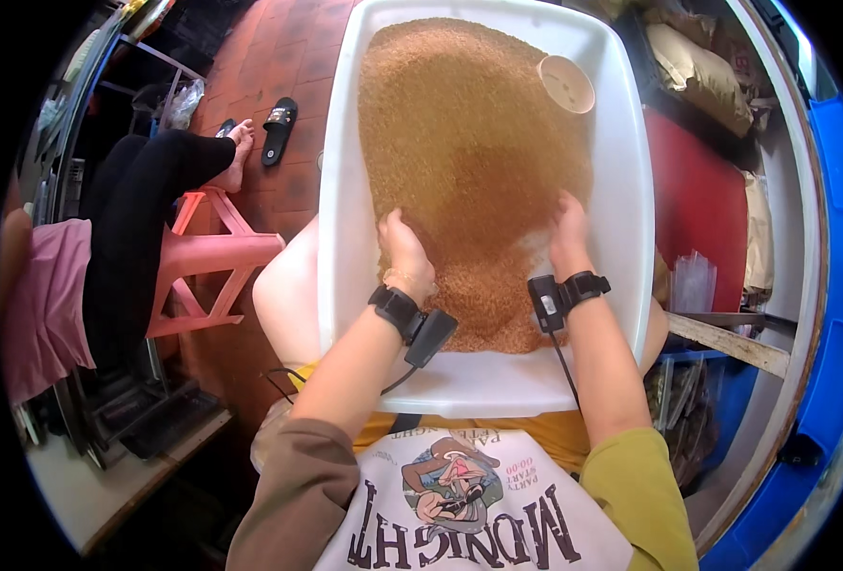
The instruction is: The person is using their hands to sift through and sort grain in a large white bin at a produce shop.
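A white plastic tub [343, 178] rests across my lap, holding a wide bed of loose brown granules [450, 107]. My left hand [406, 246] is at the left side of this bed, with its thumb side up and its lower fingers hidden in the granules. Opposite it, my right hand [570, 227] touches the granules near the tub's right wall, its fingers partly hidden too. The palms face each other, with granules between them. A patch of bare tub floor shows beside my right hand. A round, shallow, pale bowl [566, 84] lies tilted on the granules at the far right.
At left, a person's legs in black trousers [129, 207] rest by a pink plastic stool [214, 250]. A black slipper [279, 132] lies on the red tiled floor [250, 64]. Shelving with sacks [700, 75] stands at right. Black devices with cables are strapped to both my wrists.
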Demonstrator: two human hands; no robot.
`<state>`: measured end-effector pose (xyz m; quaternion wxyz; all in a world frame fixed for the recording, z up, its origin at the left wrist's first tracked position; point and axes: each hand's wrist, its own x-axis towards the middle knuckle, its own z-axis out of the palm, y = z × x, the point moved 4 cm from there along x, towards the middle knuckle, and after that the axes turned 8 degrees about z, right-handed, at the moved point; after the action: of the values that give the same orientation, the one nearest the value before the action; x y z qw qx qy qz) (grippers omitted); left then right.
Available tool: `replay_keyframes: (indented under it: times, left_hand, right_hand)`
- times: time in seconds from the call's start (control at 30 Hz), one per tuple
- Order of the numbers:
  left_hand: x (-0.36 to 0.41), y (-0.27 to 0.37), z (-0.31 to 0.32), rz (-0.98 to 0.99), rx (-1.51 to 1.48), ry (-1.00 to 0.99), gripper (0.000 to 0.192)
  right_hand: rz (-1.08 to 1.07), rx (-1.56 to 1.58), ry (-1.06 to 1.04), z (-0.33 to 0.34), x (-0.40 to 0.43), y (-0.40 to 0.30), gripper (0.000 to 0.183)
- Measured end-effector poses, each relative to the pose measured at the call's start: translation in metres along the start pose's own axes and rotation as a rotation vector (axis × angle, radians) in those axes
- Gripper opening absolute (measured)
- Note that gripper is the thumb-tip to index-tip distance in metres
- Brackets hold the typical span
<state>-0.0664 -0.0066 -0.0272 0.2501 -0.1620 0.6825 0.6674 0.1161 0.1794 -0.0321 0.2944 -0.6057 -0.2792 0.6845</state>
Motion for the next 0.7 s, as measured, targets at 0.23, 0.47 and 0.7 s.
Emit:
replay_keyframes:
  times: [0.23,0.47,0.7]
  left_hand:
    - [-0.010,0.007,0.005,-0.126,-0.147,-0.046,0.048]
    - [-0.041,0.008,0.026,-0.225,-0.384,-0.296,0.036]
    - [-0.046,-0.003,0.029,-0.245,-0.379,-0.371,0.034]
  right_hand:
    - [-0.256,-0.094,-0.038,0.031,-0.029,0.030,0.035]
    - [-0.009,0.184,0.004,0.040,-0.048,0.061,0.048]
    - [0.350,0.448,-0.126,0.062,-0.091,0.049,0.040]
